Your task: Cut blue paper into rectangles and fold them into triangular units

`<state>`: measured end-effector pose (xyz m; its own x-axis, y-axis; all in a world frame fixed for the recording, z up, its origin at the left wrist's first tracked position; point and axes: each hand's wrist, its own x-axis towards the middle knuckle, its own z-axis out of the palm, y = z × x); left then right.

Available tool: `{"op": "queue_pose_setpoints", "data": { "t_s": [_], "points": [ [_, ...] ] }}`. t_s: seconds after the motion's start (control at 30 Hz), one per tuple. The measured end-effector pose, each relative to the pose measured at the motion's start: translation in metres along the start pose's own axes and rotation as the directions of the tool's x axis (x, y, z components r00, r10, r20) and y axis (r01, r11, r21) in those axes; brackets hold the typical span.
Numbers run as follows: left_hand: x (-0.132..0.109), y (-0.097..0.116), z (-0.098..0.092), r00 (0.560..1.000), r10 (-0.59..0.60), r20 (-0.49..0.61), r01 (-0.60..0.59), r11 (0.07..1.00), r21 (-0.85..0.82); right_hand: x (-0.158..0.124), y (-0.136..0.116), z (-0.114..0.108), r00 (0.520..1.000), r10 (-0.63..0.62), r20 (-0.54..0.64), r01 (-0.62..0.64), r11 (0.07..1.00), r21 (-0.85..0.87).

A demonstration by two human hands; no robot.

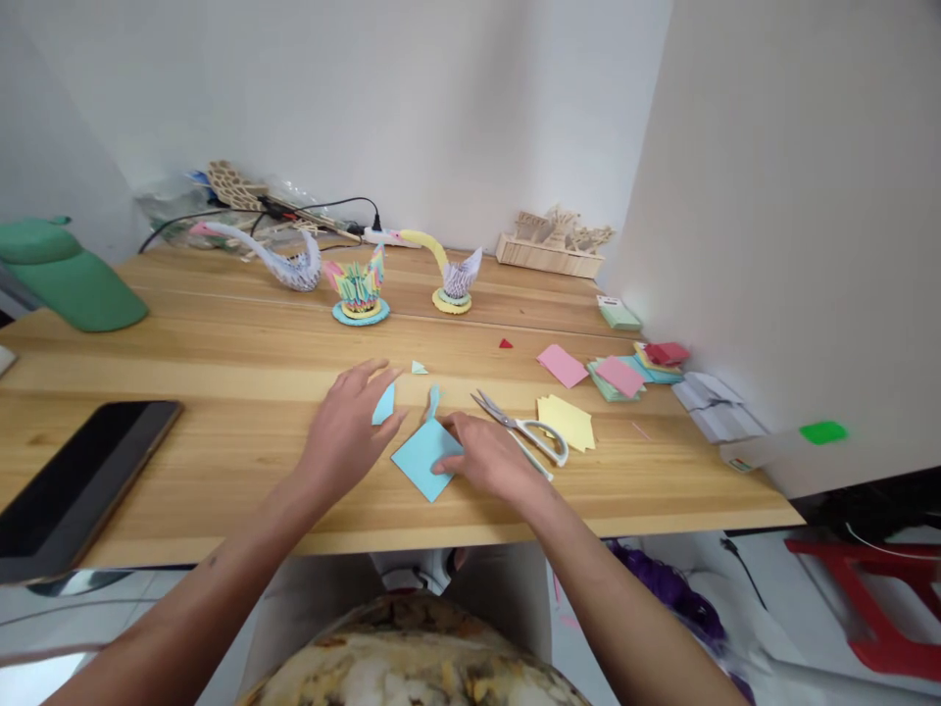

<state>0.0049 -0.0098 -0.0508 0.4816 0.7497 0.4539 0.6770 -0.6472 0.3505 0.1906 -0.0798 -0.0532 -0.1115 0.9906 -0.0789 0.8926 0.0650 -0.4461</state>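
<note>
A light-blue square of paper (pixel 424 461) lies turned cornerwise near the table's front edge. My right hand (pixel 481 451) grips it at the right corner, the thumb on top and the other fingers bent beyond the edge. My left hand (pixel 349 417) hovers to the left, fingers spread and apart, holding nothing. Partly hidden behind its fingers is a smaller light-blue paper piece (pixel 383 404). A narrow curled blue strip (pixel 433 402) rests just past the square's top corner. Scissors with white handles (pixel 525 424) lie beside my right hand, blades spread slightly.
Yellow paper (pixel 569 424), pink paper (pixel 563 365) and several coloured stacks (pixel 618 378) lie to the right. Folded-paper swans (pixel 294 267) and a folded-paper basket shape (pixel 360 289) stand farther back. A dark tablet or phone (pixel 80 480) and a green bottle (pixel 70 275) are at left.
</note>
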Motion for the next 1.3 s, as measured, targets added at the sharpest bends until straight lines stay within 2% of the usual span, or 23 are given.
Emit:
{"op": "queue_pose_setpoints", "data": {
  "t_s": [0.1,0.17,0.23,0.27,0.33,0.4,0.47,0.53,0.6,0.63,0.73,0.83,0.93,1.03,1.1,1.13,1.17,1.23,1.3],
  "points": [
    [-0.014,0.005,-0.004,0.997,-0.030,-0.066,0.018,0.984,-0.179,-0.009,0.006,-0.004,1.000,0.029,-0.013,-0.026,0.987,0.159],
    [-0.021,0.010,-0.007,0.991,-0.105,-0.083,0.073,0.944,-0.321,-0.015,0.008,-0.010,0.998,0.044,-0.053,-0.025,0.948,0.319],
    [-0.026,0.019,-0.007,0.974,-0.228,-0.008,0.191,0.837,-0.513,-0.019,0.007,-0.016,0.992,0.078,-0.095,-0.016,0.847,0.531],
    [-0.027,0.025,-0.005,0.957,-0.281,0.076,0.265,0.734,-0.625,-0.020,0.005,-0.018,0.990,0.098,-0.102,-0.012,0.775,0.632],
    [-0.027,0.038,0.000,0.904,-0.307,0.298,0.413,0.446,-0.794,-0.018,0.000,-0.019,0.988,0.133,-0.084,-0.020,0.638,0.770],
    [-0.023,0.049,0.009,0.850,-0.282,0.445,0.499,0.161,-0.851,-0.017,-0.003,-0.017,0.989,0.140,-0.055,-0.037,0.583,0.812],
    [-0.016,0.054,0.015,0.822,-0.310,0.477,0.481,-0.069,-0.874,-0.018,-0.002,-0.014,0.980,0.164,-0.116,-0.023,0.665,0.747],
    [-0.007,0.052,0.017,0.795,-0.384,0.470,0.433,-0.183,-0.883,-0.024,0.006,-0.013,0.931,0.203,-0.302,-0.009,0.843,0.538],
    [0.003,0.047,0.014,0.764,-0.435,0.476,0.431,-0.204,-0.879,-0.034,0.020,-0.013,0.846,0.190,-0.498,-0.085,0.970,0.226],
    [0.009,0.044,0.011,0.758,-0.441,0.481,0.441,-0.197,-0.875,-0.039,0.028,-0.013,0.835,0.157,-0.527,-0.131,0.988,0.087],
    [0.022,0.041,0.004,0.784,-0.410,0.467,0.451,-0.141,-0.881,-0.049,0.047,-0.011,0.887,0.107,-0.450,-0.216,0.956,-0.199],
    [0.033,0.043,0.004,0.827,-0.360,0.432,0.423,-0.107,-0.900,-0.048,0.052,-0.007,0.922,0.142,-0.359,-0.250,0.929,-0.273],
    [0.040,0.042,0.011,0.837,-0.321,0.442,0.419,-0.142,-0.897,-0.045,0.050,-0.006,0.940,0.163,-0.301,-0.249,0.929,-0.275],
    [0.042,0.037,0.016,0.832,-0.299,0.467,0.430,-0.183,-0.884,-0.046,0.051,-0.013,0.936,0.180,-0.304,-0.232,0.962,-0.145],
    [0.042,0.033,0.018,0.821,-0.300,0.485,0.437,-0.216,-0.873,-0.049,0.052,-0.022,0.917,0.220,-0.334,-0.186,0.974,0.131],
    [0.041,0.031,0.019,0.814,-0.301,0.496,0.442,-0.233,-0.866,-0.051,0.052,-0.026,0.910,0.255,-0.328,-0.143,0.934,0.328],
    [0.041,0.031,0.019,0.807,-0.304,0.506,0.445,-0.249,-0.860,-0.053,0.050,-0.031,0.910,0.293,-0.294,-0.100,0.841,0.531],
    [0.039,0.030,0.019,0.800,-0.314,0.512,0.441,-0.272,-0.855,-0.054,0.044,-0.037,0.924,0.344,-0.168,-0.054,0.551,0.833],
    [0.038,0.029,0.018,0.805,-0.323,0.497,0.422,-0.276,-0.864,-0.052,0.035,-0.037,0.935,0.349,-0.062,-0.054,0.315,0.947]
  ]
}}
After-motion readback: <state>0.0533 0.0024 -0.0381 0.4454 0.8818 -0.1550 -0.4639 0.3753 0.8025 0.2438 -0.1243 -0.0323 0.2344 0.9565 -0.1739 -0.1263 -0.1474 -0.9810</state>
